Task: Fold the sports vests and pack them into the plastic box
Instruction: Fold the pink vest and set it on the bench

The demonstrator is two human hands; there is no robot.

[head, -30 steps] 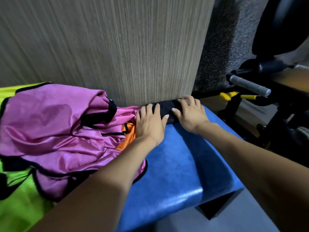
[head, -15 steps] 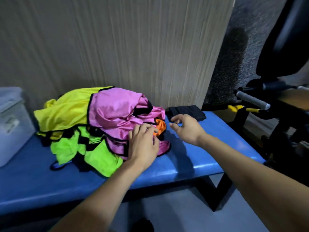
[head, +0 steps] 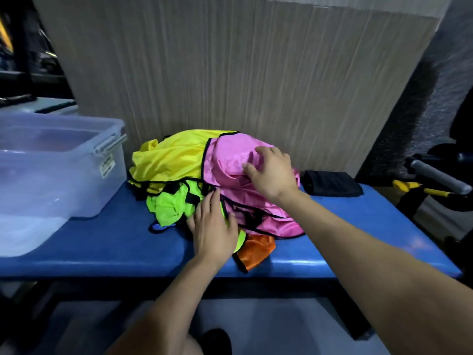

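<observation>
In the head view, your left hand [head: 213, 228] lies flat, fingers straight, on the green vest [head: 174, 206], your right hand [head: 271, 171] rests loosely curled on the pink vest [head: 230, 162], both heaped on the blue bench [head: 102, 242] beside the plastic box [head: 58, 170].

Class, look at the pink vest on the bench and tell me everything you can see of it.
The pink vest is shiny, thin fabric edged with black trim. It lies crumpled, unfolded, on top of the heap on the blue bench, beside the yellow vest and above the orange one. The right hand rests on its top; the left hand lies at its lower left edge.
</observation>
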